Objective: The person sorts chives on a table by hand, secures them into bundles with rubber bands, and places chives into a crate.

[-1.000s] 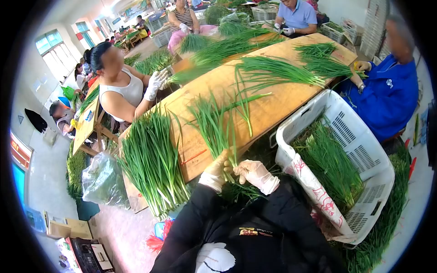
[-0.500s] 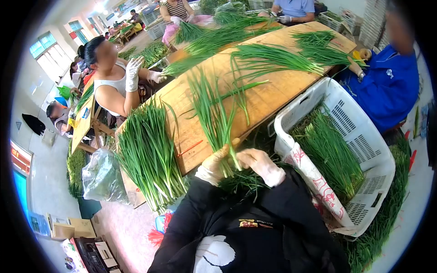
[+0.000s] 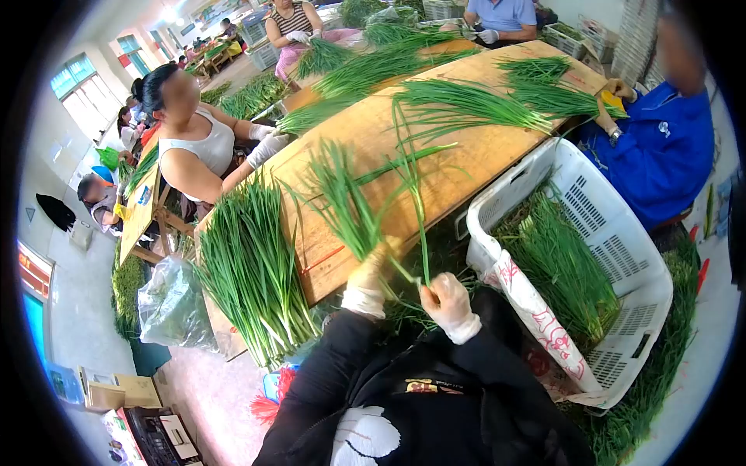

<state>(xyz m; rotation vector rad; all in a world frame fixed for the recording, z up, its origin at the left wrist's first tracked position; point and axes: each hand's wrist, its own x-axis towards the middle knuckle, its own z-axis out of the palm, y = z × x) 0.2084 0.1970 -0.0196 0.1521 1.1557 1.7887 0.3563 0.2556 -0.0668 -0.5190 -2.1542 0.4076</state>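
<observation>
My gloved left hand [image 3: 367, 286] is wrapped round a bunch of garlic chives [image 3: 342, 203] at the table's near edge, the leaves pointing away from me. Just to its right, my gloved right hand [image 3: 451, 305] pinches the lower end of a few long chive stalks [image 3: 422, 229], which stand up apart from the bunch. Both hands are slightly blurred. Left of my left hand lies a thick pile of chives [image 3: 256, 268], white ends toward me. A loose chive stem [image 3: 416, 155] rests across the wooden table [image 3: 326, 268] beyond the hands.
At my right stands a white plastic crate [image 3: 646, 268] with chives [image 3: 563, 268] in it. More chives [image 3: 474, 105] lie farther along the table. Co-workers sit around it: one in a white top [image 3: 210, 140], one in a blue jacket [image 3: 660, 147]. A clear plastic bag [image 3: 175, 307] hangs at left.
My right hand has drawn a few stalks to the right, away from the bunch. My left hand has tilted the bunch leftward. The white-topped co-worker's raised hand has come down to the table.
</observation>
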